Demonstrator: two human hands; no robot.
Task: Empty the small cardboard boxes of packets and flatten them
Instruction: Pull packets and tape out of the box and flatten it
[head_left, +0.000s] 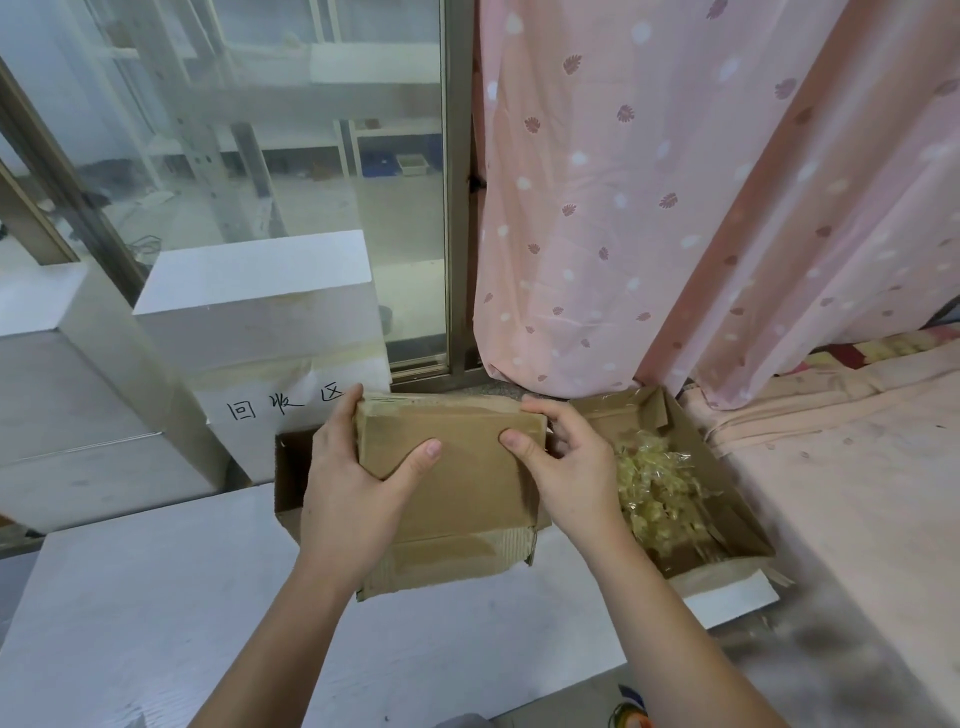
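- The left hand (353, 483) and right hand (566, 467) both grip one small cardboard box (452, 467), which sits at about six o'clock from the frame's centre, held just above the white table (156, 597).
- The left hand is curled around the box's nine o'clock end, thumb on the near face and fingers wrapped over the far edge; the right hand clamps the three o'clock end the same way, thumb pressing the near face.
- The box looks closed along its top, with tape showing on the far edge, so I judge it not yet emptied or flattened.
- Below it, towards six o'clock, lies a piece of brown cardboard (447, 566) with a torn, ridged edge; it may be part of a flattened box, though I cannot tell for certain.
- At three o'clock from the held box stands an open carton (737, 525) holding a heap of clear packets (660, 493) with yellowish contents, which suggests some emptying is done.
- Count: one small box in hand, one open carton of packets, one flat cardboard piece; the packets are too tangled to count.
- At ten o'clock from the held box a white block (260, 312) carries a handwritten label (283, 408); a pink curtain (649, 197) hangs at one o'clock.
- Left to do, as I judge it: open this box, tip its packets into the carton, then press it flat.
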